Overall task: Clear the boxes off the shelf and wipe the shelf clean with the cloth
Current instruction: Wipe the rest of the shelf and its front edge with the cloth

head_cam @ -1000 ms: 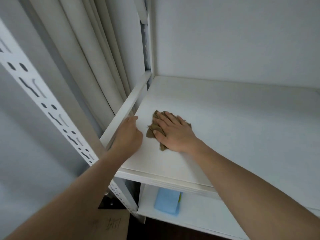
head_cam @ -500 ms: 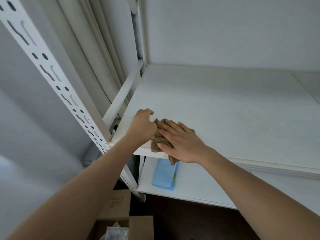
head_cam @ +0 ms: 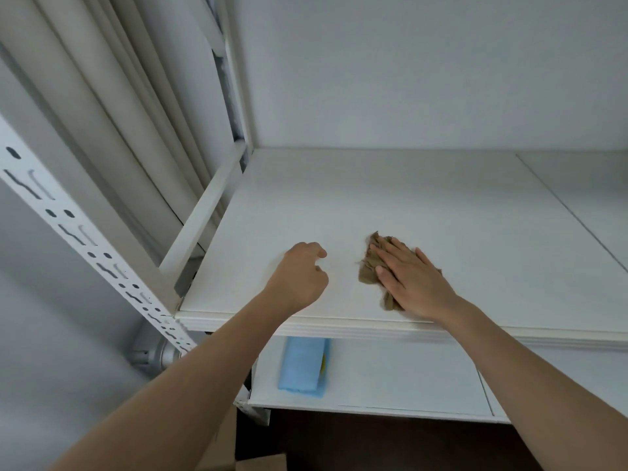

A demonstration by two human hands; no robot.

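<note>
On the white shelf (head_cam: 424, 205), flat right hand (head_cam: 413, 277) presses cloth (head_cam: 370, 266); left hand (head_cam: 300, 277) loosely curled.

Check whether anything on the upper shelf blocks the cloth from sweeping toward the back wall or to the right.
Nothing visible does. The right hand presses the brown cloth flat on the shelf, bare behind and rightward. The left hand rests apart, to the cloth's left.

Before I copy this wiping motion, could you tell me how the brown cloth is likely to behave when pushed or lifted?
The brown cloth lies crumpled under the flat right hand, so it is probably floppy and light. Pushed across the smooth white shelf, it may bunch up rather than slide flat. Lifted, it would likely droop.
</note>
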